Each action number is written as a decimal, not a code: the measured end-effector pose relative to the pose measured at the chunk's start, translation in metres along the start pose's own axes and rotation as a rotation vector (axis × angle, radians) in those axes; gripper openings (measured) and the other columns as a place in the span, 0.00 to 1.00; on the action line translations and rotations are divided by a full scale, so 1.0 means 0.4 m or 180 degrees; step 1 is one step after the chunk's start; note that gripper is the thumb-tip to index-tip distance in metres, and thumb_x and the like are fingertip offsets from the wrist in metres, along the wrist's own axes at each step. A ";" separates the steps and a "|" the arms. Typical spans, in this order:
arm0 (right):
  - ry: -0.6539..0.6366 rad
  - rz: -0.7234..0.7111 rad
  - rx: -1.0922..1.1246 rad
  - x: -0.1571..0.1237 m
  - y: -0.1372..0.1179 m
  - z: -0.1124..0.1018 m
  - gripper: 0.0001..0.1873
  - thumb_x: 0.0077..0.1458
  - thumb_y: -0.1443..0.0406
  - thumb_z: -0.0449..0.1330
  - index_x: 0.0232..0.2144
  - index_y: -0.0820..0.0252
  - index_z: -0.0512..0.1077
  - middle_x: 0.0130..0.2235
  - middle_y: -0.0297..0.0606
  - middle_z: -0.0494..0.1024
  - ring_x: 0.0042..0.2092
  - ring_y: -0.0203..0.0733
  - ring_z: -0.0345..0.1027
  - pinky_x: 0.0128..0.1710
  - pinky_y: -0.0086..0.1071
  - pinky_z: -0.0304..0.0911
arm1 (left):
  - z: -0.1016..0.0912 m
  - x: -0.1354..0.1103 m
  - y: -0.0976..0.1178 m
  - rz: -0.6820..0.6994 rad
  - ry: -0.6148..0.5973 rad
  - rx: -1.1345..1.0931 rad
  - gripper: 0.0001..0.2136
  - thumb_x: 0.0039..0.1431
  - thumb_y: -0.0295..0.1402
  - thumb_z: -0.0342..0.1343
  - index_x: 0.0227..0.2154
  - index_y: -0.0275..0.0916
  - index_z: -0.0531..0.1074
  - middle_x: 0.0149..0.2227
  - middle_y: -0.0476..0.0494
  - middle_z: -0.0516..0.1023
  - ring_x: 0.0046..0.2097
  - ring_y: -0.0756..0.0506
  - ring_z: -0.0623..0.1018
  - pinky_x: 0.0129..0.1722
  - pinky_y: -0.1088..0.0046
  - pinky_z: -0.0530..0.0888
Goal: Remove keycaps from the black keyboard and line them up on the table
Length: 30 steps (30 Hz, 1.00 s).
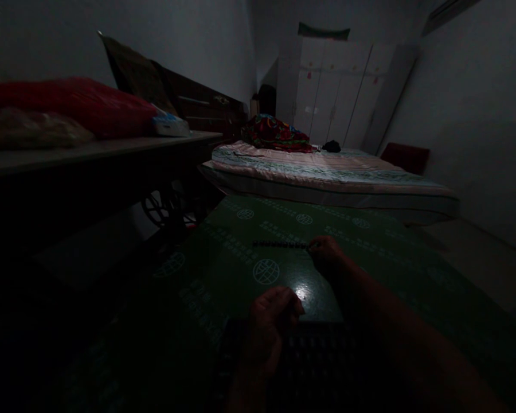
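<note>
The room is very dark. My right hand (327,255) reaches forward over a green printed surface (370,241) and pinches the end of a thin dark beaded strand (279,244) that lies stretched to the left. My left hand (269,327) is nearer to me, fingers curled together, resting at the far edge of a dark gridded tray-like object (327,355). What the left fingers hold, if anything, is hidden in the dark.
A bed (327,172) with a striped cover and a colourful cloth bundle (275,133) stands behind. A sewing-machine table (90,152) with red cushions (77,109) is on the left. White wardrobes (339,97) line the far wall. A red chair (406,158) stands right.
</note>
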State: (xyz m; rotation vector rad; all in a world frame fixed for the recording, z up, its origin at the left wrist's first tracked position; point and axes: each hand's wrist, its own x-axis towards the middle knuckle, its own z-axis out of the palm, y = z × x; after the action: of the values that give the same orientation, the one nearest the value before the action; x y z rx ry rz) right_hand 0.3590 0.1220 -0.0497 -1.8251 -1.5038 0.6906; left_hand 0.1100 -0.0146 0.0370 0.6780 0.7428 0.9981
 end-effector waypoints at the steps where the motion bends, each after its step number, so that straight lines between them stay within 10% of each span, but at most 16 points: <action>1: 0.0015 -0.0013 -0.0003 0.003 0.002 0.000 0.13 0.42 0.64 0.57 0.32 0.64 0.74 0.19 0.31 0.69 0.20 0.32 0.61 0.19 0.23 0.52 | -0.001 0.001 -0.001 -0.0018 0.0002 0.0023 0.10 0.43 0.35 0.60 0.20 0.33 0.68 0.18 0.49 0.72 0.19 0.56 0.66 0.19 0.83 0.59; 30: 0.0077 -0.0080 -0.0307 0.021 -0.005 -0.010 0.11 0.42 0.66 0.58 0.32 0.62 0.74 0.20 0.31 0.70 0.21 0.31 0.61 0.20 0.22 0.51 | 0.000 0.002 -0.005 -0.0032 -0.0074 0.0132 0.09 0.45 0.34 0.58 0.21 0.33 0.68 0.18 0.49 0.72 0.19 0.56 0.66 0.19 0.83 0.59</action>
State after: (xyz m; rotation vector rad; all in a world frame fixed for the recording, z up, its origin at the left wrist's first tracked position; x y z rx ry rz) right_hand 0.3626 0.1299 -0.0456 -1.8760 -1.5658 0.5912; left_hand 0.1112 -0.0147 0.0354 0.7199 0.7476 0.9662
